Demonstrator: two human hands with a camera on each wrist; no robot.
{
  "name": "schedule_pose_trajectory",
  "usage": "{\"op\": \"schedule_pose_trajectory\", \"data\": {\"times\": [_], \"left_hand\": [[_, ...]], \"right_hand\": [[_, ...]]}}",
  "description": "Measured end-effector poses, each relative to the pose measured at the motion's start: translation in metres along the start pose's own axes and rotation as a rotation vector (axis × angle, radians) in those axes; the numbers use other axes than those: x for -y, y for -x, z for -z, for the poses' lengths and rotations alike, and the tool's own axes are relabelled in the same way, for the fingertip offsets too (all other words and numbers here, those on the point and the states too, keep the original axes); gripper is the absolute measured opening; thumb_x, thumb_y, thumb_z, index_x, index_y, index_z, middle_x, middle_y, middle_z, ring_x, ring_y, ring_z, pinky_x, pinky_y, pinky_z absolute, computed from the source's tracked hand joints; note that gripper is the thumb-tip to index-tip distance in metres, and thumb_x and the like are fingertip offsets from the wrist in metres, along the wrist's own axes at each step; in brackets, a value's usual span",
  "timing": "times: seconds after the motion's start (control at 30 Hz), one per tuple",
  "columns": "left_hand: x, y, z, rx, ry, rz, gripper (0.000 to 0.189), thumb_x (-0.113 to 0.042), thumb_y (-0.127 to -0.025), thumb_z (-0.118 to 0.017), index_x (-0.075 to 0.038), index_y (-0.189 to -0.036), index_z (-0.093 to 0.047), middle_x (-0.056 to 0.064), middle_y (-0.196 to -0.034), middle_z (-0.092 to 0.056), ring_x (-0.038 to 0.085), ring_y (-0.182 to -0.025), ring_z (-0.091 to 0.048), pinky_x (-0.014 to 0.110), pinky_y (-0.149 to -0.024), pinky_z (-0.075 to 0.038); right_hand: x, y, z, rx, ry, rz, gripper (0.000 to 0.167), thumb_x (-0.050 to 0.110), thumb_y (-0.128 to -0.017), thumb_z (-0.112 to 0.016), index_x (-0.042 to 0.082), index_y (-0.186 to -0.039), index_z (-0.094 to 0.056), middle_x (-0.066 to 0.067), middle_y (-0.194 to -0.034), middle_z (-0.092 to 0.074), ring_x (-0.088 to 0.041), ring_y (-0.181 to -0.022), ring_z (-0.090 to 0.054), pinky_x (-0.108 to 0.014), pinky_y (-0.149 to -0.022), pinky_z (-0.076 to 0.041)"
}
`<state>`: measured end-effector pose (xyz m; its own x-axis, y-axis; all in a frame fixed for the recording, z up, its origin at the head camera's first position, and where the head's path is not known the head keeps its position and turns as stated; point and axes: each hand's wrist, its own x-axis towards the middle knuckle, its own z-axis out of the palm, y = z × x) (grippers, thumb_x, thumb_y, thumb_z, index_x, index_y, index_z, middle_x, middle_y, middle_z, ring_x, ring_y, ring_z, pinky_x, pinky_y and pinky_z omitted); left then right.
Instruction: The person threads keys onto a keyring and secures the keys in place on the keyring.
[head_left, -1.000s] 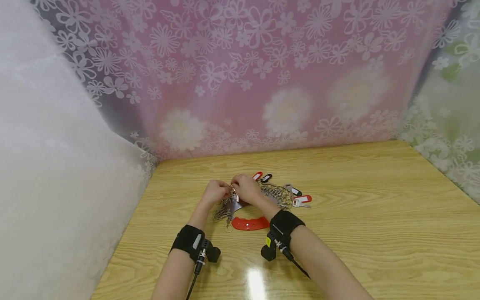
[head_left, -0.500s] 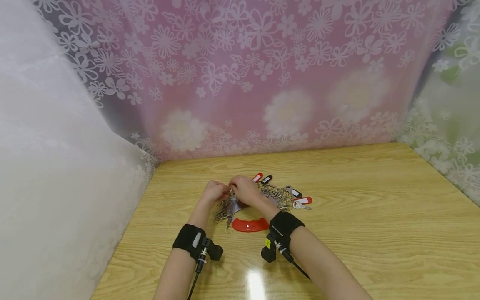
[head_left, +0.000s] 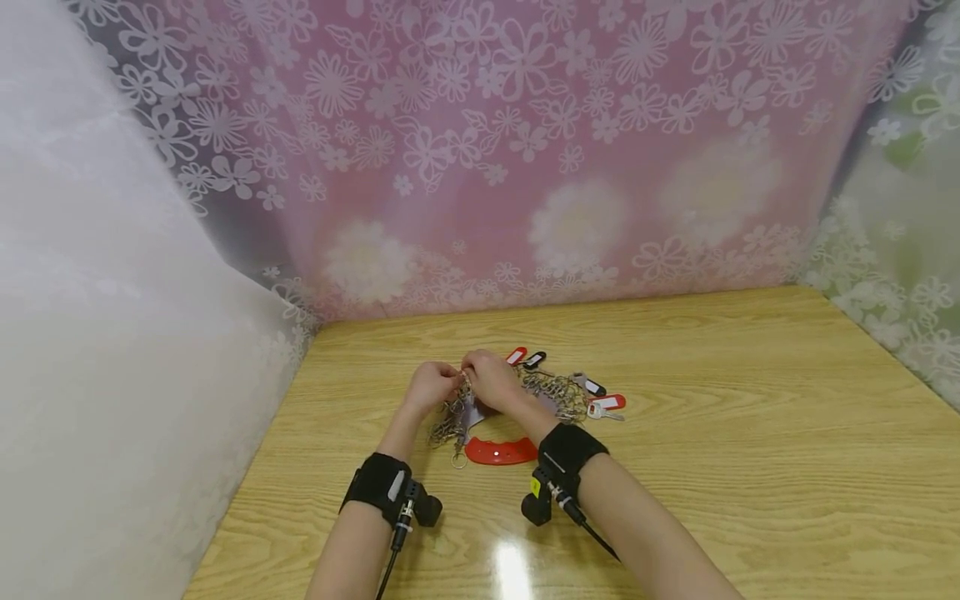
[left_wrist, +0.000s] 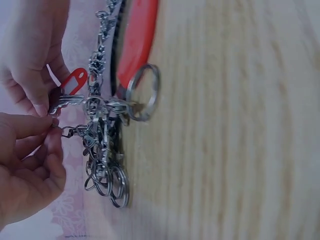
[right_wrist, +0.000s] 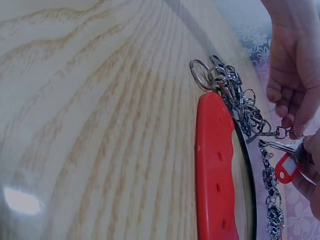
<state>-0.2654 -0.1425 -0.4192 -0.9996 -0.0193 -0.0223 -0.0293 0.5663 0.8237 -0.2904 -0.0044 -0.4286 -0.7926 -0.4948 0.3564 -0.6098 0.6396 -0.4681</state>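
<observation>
My left hand [head_left: 433, 384] pinches the end of a small metal clasp [left_wrist: 70, 131] between thumb and fingertip; its ring is mostly hidden. Close against it, my right hand [head_left: 491, 380] grips a dark-headed key [right_wrist: 282, 146], whose silver blade points back at the chains. A red key tag [right_wrist: 288, 167] hangs by the right fingers. Below both hands lies a metal ring holder with a red handle [head_left: 501, 452], its curved plate crowded with silver clasps and split rings [left_wrist: 107, 175]. Whether the key touches the pinched ring is hidden by the fingertips.
Behind the right hand lie a red tag [head_left: 516, 356] and a black tag [head_left: 535, 360]. Farther right are another black tag [head_left: 595, 387], a red tag [head_left: 609, 402] and a silver key [head_left: 603, 412]. A large split ring [left_wrist: 143, 92] lies by the handle's end on the wooden table [head_left: 712, 467].
The silver key blade showing below the right fingers a second ago drops from sight in the head view. Both hands stay together at nearly the same place, with small finger shifts.
</observation>
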Motion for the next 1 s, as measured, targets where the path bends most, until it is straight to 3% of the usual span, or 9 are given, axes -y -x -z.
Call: {"op": "schedule_pose_trajectory", "data": {"times": [0.1,0.17,0.27,0.4,0.57,0.83,0.9,1.0], "left_hand": [[-0.0008,-0.0007,-0.0005,-0.02,-0.104,-0.042,0.017,-0.007,-0.086,-0.057,0.007,-0.085,-0.068,0.014,-0.067,-0.062,0.015,-0.056,-0.054,0.024,-0.049,-0.04],[-0.0022,-0.0009,-0.0005,-0.026,-0.102,-0.021,0.018,-0.007,-0.086,-0.057,0.006,-0.085,-0.068,0.014,-0.066,-0.062,0.014,-0.055,-0.052,0.023,-0.048,-0.038],[-0.0039,-0.0008,-0.0001,-0.035,-0.033,0.027,0.019,-0.006,-0.086,-0.057,0.008,-0.083,-0.068,0.011,-0.064,-0.059,0.014,-0.054,-0.049,0.023,-0.049,-0.038],[-0.0047,-0.0002,0.0005,-0.037,0.127,0.09,0.018,-0.002,-0.084,-0.057,0.012,-0.074,-0.064,0.008,-0.056,-0.048,0.015,-0.051,-0.041,0.025,-0.049,-0.035],[-0.0037,-0.0001,0.0001,-0.051,0.266,0.141,0.021,0.001,-0.083,-0.057,0.008,-0.063,-0.058,0.005,-0.05,-0.042,0.015,-0.047,-0.036,0.027,-0.049,-0.031],[-0.0012,-0.0035,0.0,-0.068,0.393,0.234,0.014,0.001,-0.081,-0.062,0.009,-0.069,-0.063,0.004,-0.051,-0.049,0.012,-0.046,-0.046,0.025,-0.049,-0.04],[-0.0006,-0.0038,-0.0005,-0.068,0.414,0.236,0.015,0.002,-0.081,-0.062,0.007,-0.067,-0.062,0.004,-0.052,-0.048,0.012,-0.046,-0.046,0.025,-0.049,-0.04],[-0.0004,-0.0031,-0.0011,-0.053,0.367,0.199,0.017,0.001,-0.082,-0.06,0.008,-0.067,-0.062,0.005,-0.054,-0.049,0.014,-0.048,-0.045,0.026,-0.05,-0.039]], "right_hand": [[-0.0006,-0.0025,0.0006,0.02,-0.033,-0.037,0.011,0.005,-0.091,-0.055,0.002,-0.094,-0.065,-0.012,-0.093,-0.063,-0.026,-0.088,-0.06,-0.037,-0.075,-0.048],[-0.0001,-0.0032,0.0008,0.023,-0.031,-0.047,0.01,0.004,-0.091,-0.056,0.003,-0.094,-0.066,-0.011,-0.093,-0.063,-0.025,-0.087,-0.06,-0.037,-0.075,-0.047],[0.0005,-0.0037,0.0012,0.041,-0.031,-0.058,0.011,0.006,-0.091,-0.057,0.004,-0.096,-0.066,-0.009,-0.094,-0.063,-0.023,-0.086,-0.06,-0.034,-0.073,-0.047],[0.002,-0.0029,0.0015,0.056,-0.036,-0.056,0.01,0.007,-0.092,-0.056,0.006,-0.096,-0.066,-0.008,-0.094,-0.063,-0.021,-0.084,-0.059,-0.033,-0.071,-0.046],[0.0033,-0.0025,0.001,0.058,-0.048,-0.032,0.009,0.007,-0.091,-0.057,0.007,-0.094,-0.066,-0.007,-0.091,-0.062,-0.02,-0.083,-0.059,-0.033,-0.071,-0.046],[0.0036,-0.0017,0.0003,0.068,-0.006,0.009,0.01,0.008,-0.092,-0.057,0.009,-0.093,-0.066,-0.006,-0.091,-0.062,-0.02,-0.083,-0.059,-0.033,-0.072,-0.046],[0.003,-0.002,0.0001,0.063,0.0,0.02,0.009,0.007,-0.092,-0.056,0.008,-0.094,-0.066,-0.007,-0.092,-0.062,-0.021,-0.084,-0.06,-0.034,-0.072,-0.047],[0.0011,-0.0028,0.0002,0.062,0.009,0.028,0.009,0.006,-0.092,-0.055,0.007,-0.093,-0.065,-0.006,-0.091,-0.061,-0.021,-0.083,-0.06,-0.034,-0.071,-0.047]]}}
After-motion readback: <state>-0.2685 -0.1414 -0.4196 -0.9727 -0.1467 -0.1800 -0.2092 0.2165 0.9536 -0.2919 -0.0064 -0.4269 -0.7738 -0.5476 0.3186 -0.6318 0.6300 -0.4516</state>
